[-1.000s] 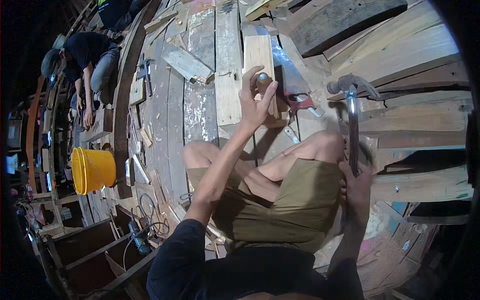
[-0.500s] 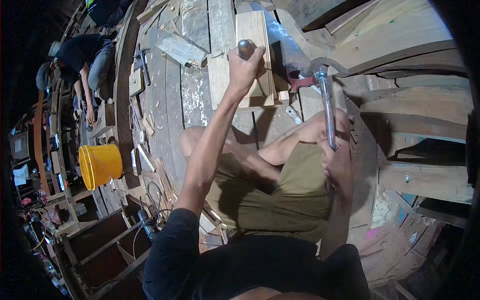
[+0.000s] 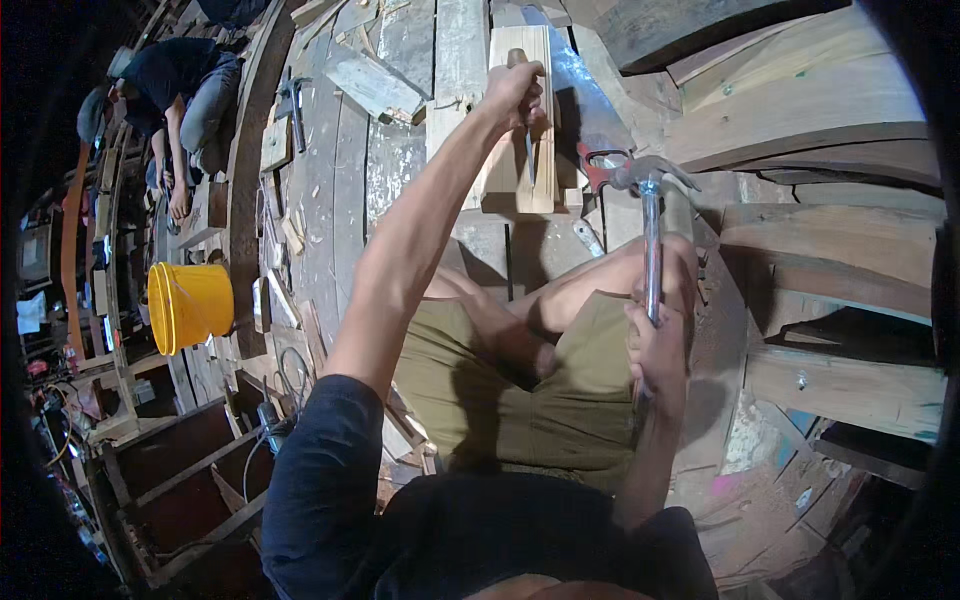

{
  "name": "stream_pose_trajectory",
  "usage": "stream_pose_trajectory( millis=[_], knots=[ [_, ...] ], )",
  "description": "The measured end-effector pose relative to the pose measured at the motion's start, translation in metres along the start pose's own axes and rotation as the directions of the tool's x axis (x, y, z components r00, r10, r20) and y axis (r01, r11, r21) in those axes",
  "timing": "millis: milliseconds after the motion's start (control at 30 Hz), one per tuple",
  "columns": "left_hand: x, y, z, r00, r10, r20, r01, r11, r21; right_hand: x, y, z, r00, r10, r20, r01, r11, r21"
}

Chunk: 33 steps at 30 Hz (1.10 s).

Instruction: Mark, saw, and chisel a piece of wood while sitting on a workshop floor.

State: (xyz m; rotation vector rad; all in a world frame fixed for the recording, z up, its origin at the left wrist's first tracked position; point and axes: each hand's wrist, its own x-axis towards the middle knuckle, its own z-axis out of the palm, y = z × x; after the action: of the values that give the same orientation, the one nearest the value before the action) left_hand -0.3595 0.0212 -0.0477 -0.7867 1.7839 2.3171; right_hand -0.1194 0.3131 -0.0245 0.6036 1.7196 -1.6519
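My left hand (image 3: 516, 96) is wrapped round the handle of a chisel (image 3: 531, 165). Its blade points back toward me over a pale block of wood (image 3: 499, 180), with the tip near the block's near end; whether it touches cannot be made out. In my right hand (image 3: 658, 348), above my right thigh, is a claw hammer (image 3: 652, 250) gripped by its shiny metal shaft. The hammer's head is away from me, beside the red handle of a handsaw (image 3: 597, 172). The saw's blade lies along the block's right side.
Curved timbers (image 3: 820, 235) are stacked on my right. A yellow bucket (image 3: 190, 308), another hammer (image 3: 297, 115) and wood offcuts (image 3: 375, 85) lie to the left on the plank floor (image 3: 395, 190). A person (image 3: 185, 100) crouches at the far left.
My left hand has tipped the chisel, so its blade now shows along the block. The hammer has come slightly nearer and turned, showing its claw.
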Motion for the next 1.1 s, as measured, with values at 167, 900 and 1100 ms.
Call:
stream_pose_trajectory(
  millis=[167, 900, 1100],
  knots=[
    [-0.078, 0.029, -0.011, 0.91, 0.386, -0.153, -0.403, 0.91, -0.102, -0.026, -0.003, -0.007, 0.998, -0.014, -0.068, 0.014, 1.0, -0.002],
    [-0.154, -0.01, -0.026, 0.758, 0.5, -0.419, -0.621, 0.749, -0.23, -0.045, -0.002, 0.01, 0.983, 0.092, -0.159, -0.094, 0.996, -0.009],
    [-0.113, 0.004, 0.001, 0.65, 0.719, -0.245, -0.755, 0.648, -0.101, -0.045, 0.003, 0.009, 0.981, 0.104, -0.165, -0.1, 0.994, 0.033]
  ],
)
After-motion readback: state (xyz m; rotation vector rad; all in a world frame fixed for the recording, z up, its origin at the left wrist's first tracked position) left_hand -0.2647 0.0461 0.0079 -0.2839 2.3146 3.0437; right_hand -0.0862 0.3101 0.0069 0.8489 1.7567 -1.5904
